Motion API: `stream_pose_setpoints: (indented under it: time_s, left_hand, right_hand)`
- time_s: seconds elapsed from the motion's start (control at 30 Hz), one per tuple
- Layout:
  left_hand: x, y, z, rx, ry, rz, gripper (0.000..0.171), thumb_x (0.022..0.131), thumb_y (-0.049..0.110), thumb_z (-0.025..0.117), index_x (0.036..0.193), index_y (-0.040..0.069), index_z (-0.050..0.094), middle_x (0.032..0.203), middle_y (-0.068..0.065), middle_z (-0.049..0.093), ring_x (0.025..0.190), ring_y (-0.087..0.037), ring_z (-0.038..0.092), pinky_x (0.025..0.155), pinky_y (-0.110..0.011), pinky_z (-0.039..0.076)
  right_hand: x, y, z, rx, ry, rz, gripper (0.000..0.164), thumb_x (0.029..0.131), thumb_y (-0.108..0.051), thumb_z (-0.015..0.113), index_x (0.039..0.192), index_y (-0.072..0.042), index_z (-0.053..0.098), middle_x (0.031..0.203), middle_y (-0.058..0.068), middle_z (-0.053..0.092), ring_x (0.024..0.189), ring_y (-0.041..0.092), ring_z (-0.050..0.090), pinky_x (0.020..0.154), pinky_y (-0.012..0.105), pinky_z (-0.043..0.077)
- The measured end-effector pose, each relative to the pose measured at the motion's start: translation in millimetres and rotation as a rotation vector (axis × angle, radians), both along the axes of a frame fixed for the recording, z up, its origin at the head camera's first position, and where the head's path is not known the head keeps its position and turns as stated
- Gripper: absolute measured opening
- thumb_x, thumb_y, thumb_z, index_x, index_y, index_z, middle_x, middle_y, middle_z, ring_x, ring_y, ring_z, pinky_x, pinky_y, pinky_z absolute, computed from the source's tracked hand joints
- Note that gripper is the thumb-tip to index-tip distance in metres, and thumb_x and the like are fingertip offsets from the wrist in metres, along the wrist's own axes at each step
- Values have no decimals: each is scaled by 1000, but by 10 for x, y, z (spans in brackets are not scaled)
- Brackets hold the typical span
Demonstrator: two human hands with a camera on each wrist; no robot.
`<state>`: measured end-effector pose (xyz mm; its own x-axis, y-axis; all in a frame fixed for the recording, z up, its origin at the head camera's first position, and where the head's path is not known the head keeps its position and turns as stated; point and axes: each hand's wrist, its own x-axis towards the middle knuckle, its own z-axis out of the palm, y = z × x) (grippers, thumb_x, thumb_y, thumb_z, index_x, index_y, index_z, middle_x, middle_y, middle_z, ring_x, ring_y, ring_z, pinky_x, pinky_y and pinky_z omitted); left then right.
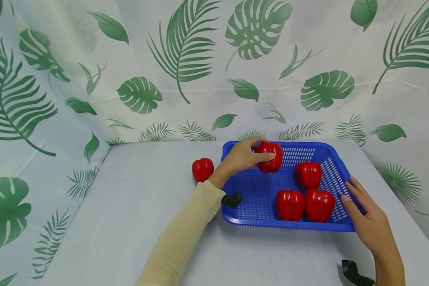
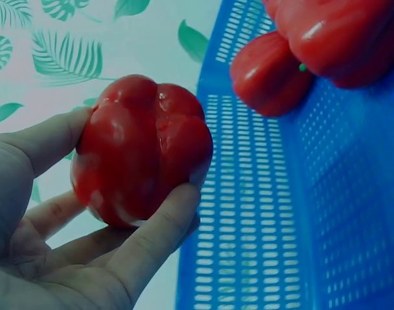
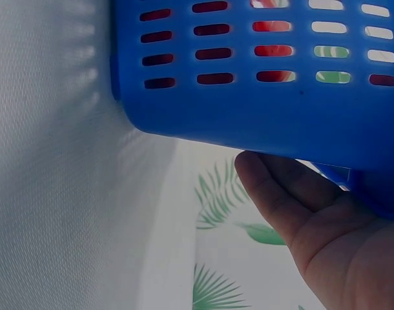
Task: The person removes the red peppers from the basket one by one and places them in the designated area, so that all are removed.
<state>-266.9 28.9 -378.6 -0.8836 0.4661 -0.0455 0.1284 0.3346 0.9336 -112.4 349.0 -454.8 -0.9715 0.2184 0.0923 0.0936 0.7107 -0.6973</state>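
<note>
A glossy red bell pepper (image 1: pixel 271 163) is gripped between the thumb and fingers of my left hand (image 1: pixel 244 155), over the left back part of a blue plastic basket (image 1: pixel 254 222). In the left wrist view, the lobed end of that bell pepper (image 2: pixel 142 148) shows, with fingers spread round it. My right hand (image 1: pixel 373 226) holds the basket's right rim, thumb at the top edge. Seen from the right wrist, fingers (image 3: pixel 274 194) lie against the outside of the basket wall (image 3: pixel 248 119). Inside the basket, at its right side, sit three red bell peppers (image 1: pixel 308 174).
Left of the basket, another red bell pepper (image 1: pixel 202 169) stands on the white table (image 1: pixel 128 198). A sliver of red shows beside my left forearm, mostly hidden by it. Behind the table hangs a white curtain (image 1: pixel 207 99) with green leaf prints.
</note>
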Motion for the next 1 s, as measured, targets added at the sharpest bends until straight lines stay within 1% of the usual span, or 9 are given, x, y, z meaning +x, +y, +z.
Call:
stream_pose_setpoints:
  time_s: [0.17, 0.27, 0.47, 0.63, 0.73, 0.9, 1.0]
  left_hand:
    - [-6, -132, 62, 23, -1, -7, 61, 97, 25, 80, 153, 11, 58, 140, -17, 62, 114, -29, 69, 78, -32, 65]
    - [-6, -226, 92, 23, 11, -2, 61, 98, 25, 80, 153, 11, 58, 140, -17, 63, 111, -29, 70, 77, -31, 65]
    - [3, -417, 149, -21, 41, 40, 64, 97, 27, 80, 154, 12, 57, 141, -17, 63, 109, -27, 70, 79, -33, 65]
    - [-10, -577, 188, -12, 29, 47, 64, 97, 28, 80, 155, 13, 55, 143, -18, 61, 110, -29, 70, 81, -35, 65]
    - [-13, -679, 198, -7, 15, 53, 64, 98, 27, 79, 155, 13, 55, 144, -17, 60, 112, -30, 70, 84, -37, 65]
    - [-11, -847, 190, -14, 10, 83, 63, 97, 26, 80, 154, 15, 55, 146, -17, 57, 113, -29, 70, 89, -42, 64]
    - [-6, -957, 180, -29, 13, 107, 65, 96, 28, 81, 155, 16, 55, 149, -16, 56, 110, -28, 71, 91, -43, 63]
  right_hand:
    - [-15, -3, -9, -2, -3, -2, 64, 115, -33, 45, 168, -4, 27, 177, 16, 14, 155, 59, 15, 104, 86, 25]
    - [-15, -13, -11, -3, -3, -5, 64, 115, -34, 45, 168, -5, 27, 177, 16, 14, 155, 59, 15, 103, 86, 26]
    - [-14, -13, -14, 2, -6, -3, 63, 115, -33, 45, 168, -5, 27, 176, 17, 15, 155, 58, 14, 104, 86, 25]
    - [-23, -29, -16, 6, -15, -2, 63, 115, -33, 45, 168, -5, 27, 176, 18, 14, 155, 59, 15, 101, 86, 28]
    - [-28, -32, -20, 3, -20, 0, 63, 115, -34, 45, 168, -5, 27, 176, 18, 14, 155, 59, 14, 101, 86, 28]
    - [-23, -8, -9, 7, -5, 3, 63, 115, -33, 45, 168, -4, 27, 176, 17, 14, 155, 58, 14, 104, 86, 24]
    - [-24, -4, -7, 12, 3, 0, 63, 114, -33, 45, 168, -4, 27, 176, 18, 14, 155, 58, 14, 101, 86, 27]
